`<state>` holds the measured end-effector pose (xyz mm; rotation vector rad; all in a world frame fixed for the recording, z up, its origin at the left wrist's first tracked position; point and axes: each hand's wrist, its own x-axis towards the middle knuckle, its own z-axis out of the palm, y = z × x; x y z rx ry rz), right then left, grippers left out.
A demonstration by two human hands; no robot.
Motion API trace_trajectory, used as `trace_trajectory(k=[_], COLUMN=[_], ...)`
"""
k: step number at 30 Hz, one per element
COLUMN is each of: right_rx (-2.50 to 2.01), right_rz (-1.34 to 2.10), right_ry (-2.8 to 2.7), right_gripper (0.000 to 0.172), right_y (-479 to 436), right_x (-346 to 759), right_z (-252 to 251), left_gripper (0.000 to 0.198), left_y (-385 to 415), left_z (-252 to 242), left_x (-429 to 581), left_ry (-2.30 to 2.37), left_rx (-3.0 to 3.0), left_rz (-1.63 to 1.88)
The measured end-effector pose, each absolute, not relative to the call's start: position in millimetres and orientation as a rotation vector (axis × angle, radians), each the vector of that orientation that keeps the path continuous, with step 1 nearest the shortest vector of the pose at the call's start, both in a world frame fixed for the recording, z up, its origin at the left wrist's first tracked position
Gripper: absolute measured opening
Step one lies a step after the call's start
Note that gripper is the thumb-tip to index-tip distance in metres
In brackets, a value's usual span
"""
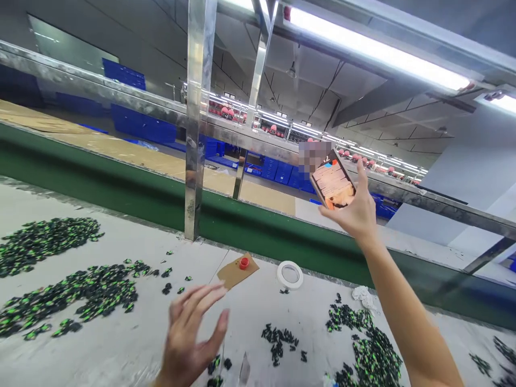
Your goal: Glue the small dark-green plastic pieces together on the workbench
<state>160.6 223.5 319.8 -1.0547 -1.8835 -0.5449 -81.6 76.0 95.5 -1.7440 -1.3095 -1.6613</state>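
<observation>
My right hand is raised above the far edge of the table and grips a smartphone between thumb and fingers. The phone is tilted, its lit screen toward me. My left hand hovers over the table with fingers apart and nothing in them. Just past its fingertips lies a piece of brown cardboard bearing a small red cap-like cup. A roll of white tape rests to the right of the cardboard. Close below my left hand are a few small black-and-green pieces.
Heaps of small black-and-green pieces lie at left and right, with a smaller black cluster between. A crumpled white tissue sits near the green belt. A metal post rises at the table's far edge.
</observation>
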Motion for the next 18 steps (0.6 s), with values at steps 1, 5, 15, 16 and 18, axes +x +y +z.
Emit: trace_trajectory(k=[1,5,15,16,18], right_rx=[-1.062,-1.129,-1.173,-1.173,-1.169], right_rz=[-0.511,-0.373,-0.371,-0.365,-0.352], right_ry=[-1.883,-1.859,-1.782,-1.776,-1.773], right_gripper=[0.113,0.115,0.109,0.109,0.107], right_y=[204,137,97,97,96], right_x=[155,134,128,128,129], right_z=[305,254,202,200,197], left_gripper=[0.024,0.029,0.029,0.028,0.028], left_y=[81,97,95,93,90], left_z=[117,173,177,175,170], left_x=[-74,-43,-48,-49,-48], left_ry=[-1.18,-0.839,-1.043,-1.064,-1.104], left_rx=[-1.804,-2.041,-2.045,-2.05,-2.094], left_rz=[-1.637,-1.603,-1.83,-1.845,-1.822])
